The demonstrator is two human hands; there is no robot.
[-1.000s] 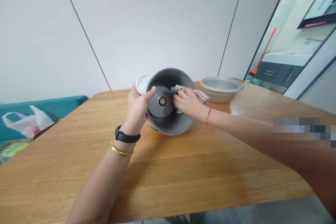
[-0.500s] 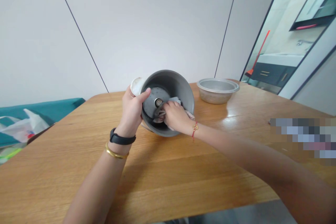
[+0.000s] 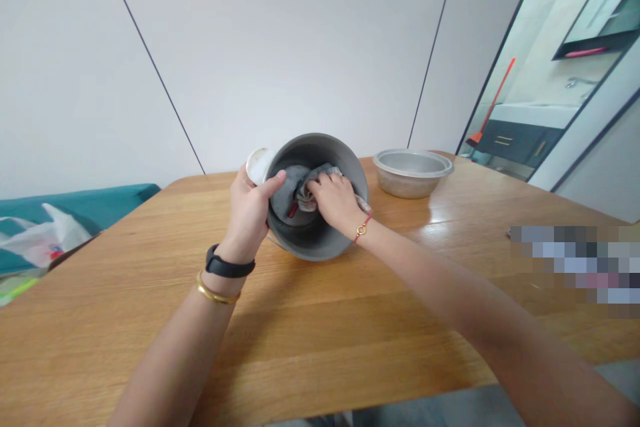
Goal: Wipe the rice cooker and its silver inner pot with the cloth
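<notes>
A rice cooker body (image 3: 320, 248) is tipped on the wooden table with its round grey opening facing me. My left hand (image 3: 250, 207) is closed on its left rim, thumb over the edge, beside a white part (image 3: 259, 165) that sticks out. Inside the cooker, my right hand (image 3: 337, 200) is closed on a crumpled greyish cloth (image 3: 306, 199), pressed near the middle of the cooker's bottom. Cloth and fingers cover the centre of that bottom. A small dark red patch (image 3: 293, 209) shows beside the cloth; what it is I cannot tell.
On the wooden table (image 3: 320, 333), a silver metal pot (image 3: 413, 177) stands right of the cooker. A blurred-out item (image 3: 575, 257) lies at the right edge. Past the left edge are a teal seat (image 3: 115, 203) and a white plastic bag (image 3: 55, 237). A pale wall stands behind.
My right hand has moved the cloth up inside the cooker, from the lower right of the bottom to over its centre, hiding the round metal knob. My left hand keeps its hold.
</notes>
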